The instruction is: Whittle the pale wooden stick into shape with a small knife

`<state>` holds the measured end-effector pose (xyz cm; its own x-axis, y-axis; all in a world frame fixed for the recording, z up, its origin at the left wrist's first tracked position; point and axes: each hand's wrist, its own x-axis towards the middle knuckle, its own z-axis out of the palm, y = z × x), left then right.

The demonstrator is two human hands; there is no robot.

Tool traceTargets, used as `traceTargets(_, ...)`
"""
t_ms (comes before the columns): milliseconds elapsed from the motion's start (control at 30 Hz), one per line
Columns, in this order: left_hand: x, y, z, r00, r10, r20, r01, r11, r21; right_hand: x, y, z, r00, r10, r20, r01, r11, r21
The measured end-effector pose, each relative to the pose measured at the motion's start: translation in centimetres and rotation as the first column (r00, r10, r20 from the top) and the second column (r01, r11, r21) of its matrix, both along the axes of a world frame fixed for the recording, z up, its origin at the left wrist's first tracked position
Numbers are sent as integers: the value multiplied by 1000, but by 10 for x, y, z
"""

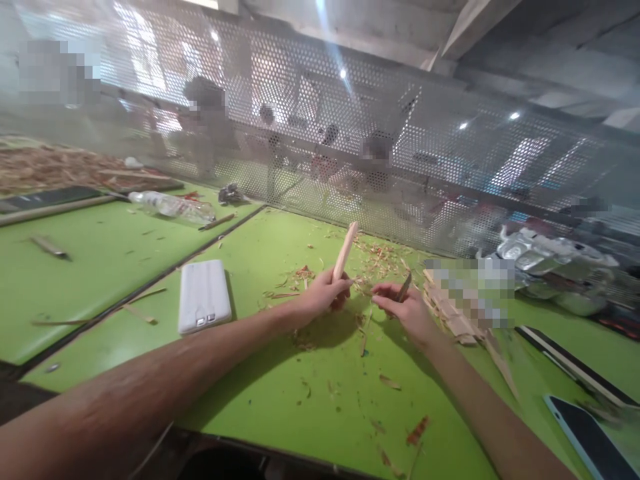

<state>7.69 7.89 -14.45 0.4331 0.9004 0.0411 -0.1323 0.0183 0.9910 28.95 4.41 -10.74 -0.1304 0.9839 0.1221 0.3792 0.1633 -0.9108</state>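
Near the middle of the green table, my left hand [325,295] is closed around a pale wooden stick [346,251], which tilts upward and away from me. To its right, my right hand [403,308] is closed on a small knife [404,287] whose dark, pointed blade sticks up above the fingers. The knife's handle is hidden in the hand. A gap separates the blade from the stick. Wood shavings [377,257] lie scattered behind and below both hands.
A white power bank [204,297] lies left of my left forearm. Wood strips [453,310], a phone [590,433] and a plastic-wrapped bundle [560,267] are on the right. A plastic bottle [173,207] lies at the back left. A perforated screen [320,133] borders the far edge, people behind it.
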Motion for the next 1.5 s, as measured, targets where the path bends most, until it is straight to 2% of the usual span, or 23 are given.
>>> traceTargets(133,1,-3,2,993,-74,-97,79,996,50,1,-1,-3,993,64,99,-65,998,4)
traceTargets(200,2,-4,2,984,-66,-165,83,992,97,3,-1,-5,990,72,118,-75,997,20)
traceTargets(333,4,-5,0,964,4,-266,41,986,162,6,-1,-7,976,81,204,-101,991,90)
traceTargets(467,3,-3,0,949,91,-301,-38,983,178,7,-1,-8,953,65,295,-113,983,147)
traceTargets(667,-1,-4,8,920,165,-356,-110,979,169,13,0,-9,950,64,306,-103,988,114)
traceTargets(733,-2,-2,9,884,210,-418,-143,972,187,19,2,-9,964,45,261,-72,993,95)
traceTargets(833,-5,5,8,747,341,-571,-192,933,306,28,8,-6,992,-6,129,-2,998,65)
traceTargets(933,-9,12,3,632,409,-658,-121,891,438,35,13,-6,1000,-28,15,28,1000,6)
traceTargets(1033,-12,15,-1,605,413,-680,14,849,528,37,15,-9,1000,-14,23,15,999,-44)
traceTargets(1167,-12,10,2,565,438,-699,170,768,618,33,13,-11,996,0,88,1,1000,-8)
traceTargets(1267,-10,4,8,598,434,-674,218,721,658,28,10,-10,992,-16,127,12,999,31)
traceTargets(1400,-6,1,10,700,353,-621,217,724,655,23,6,-10,989,-1,147,-3,1000,26)
traceTargets(1500,-5,2,8,715,334,-614,228,719,657,21,6,-10,989,-3,151,-1,1000,26)
